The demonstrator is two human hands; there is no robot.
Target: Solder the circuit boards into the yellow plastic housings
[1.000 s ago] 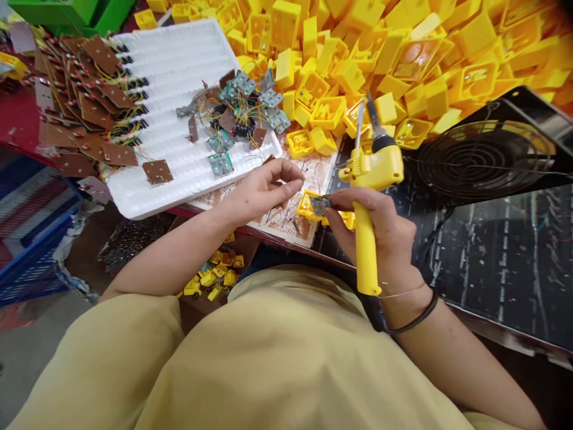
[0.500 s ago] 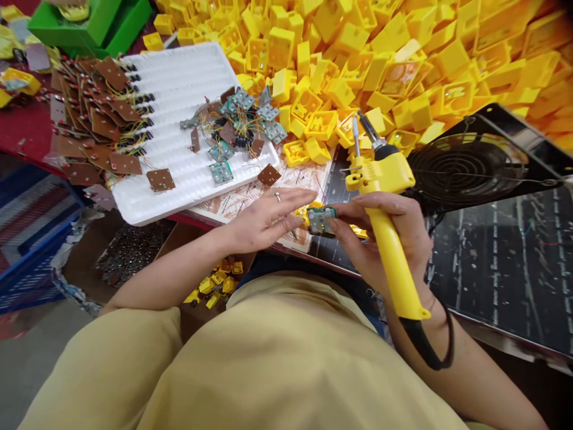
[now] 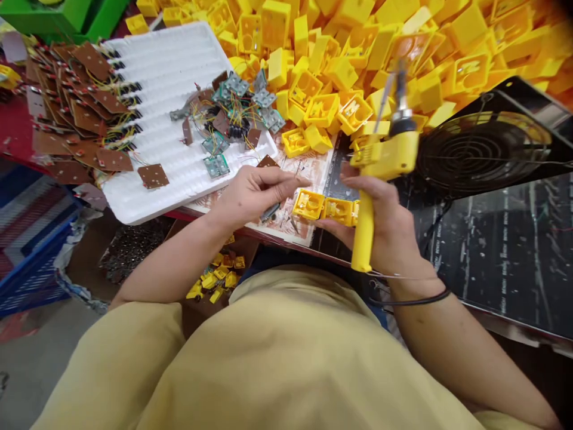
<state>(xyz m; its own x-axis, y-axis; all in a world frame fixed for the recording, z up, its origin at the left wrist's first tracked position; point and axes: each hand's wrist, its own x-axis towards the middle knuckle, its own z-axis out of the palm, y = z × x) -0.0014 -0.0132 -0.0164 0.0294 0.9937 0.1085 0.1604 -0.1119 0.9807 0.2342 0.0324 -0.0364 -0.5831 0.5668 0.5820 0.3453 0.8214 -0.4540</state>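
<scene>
My right hand (image 3: 394, 224) is closed around a yellow soldering gun (image 3: 389, 158), its blurred metal tip pointing up and away. The right thumb lies against a short row of open yellow plastic housings (image 3: 308, 204), whose right end is hidden behind the gun's handle. My left hand (image 3: 253, 194) is just left of that row, thumb and forefinger pinched together; whether something thin is between them cannot be made out. Below the left fingers shows a dark grey piece (image 3: 270, 212), too unclear to name. The housings lie on a stained, patterned sheet (image 3: 290, 224) at the table's front edge.
A white ridged tray (image 3: 156, 77) carries brown wired boards (image 3: 89, 125) and green circuit boards (image 3: 217, 166). Yellow housings (image 3: 322, 110) are heaped behind. A black fan (image 3: 478, 149) stands at right. Below the table are an open carton (image 3: 134, 251) and a blue basket (image 3: 31, 263).
The green circuit board no longer shows in my right fingers. My left hand has drawn back leftward and its flat fingers have closed into a pinch. The soldering gun has swung more upright.
</scene>
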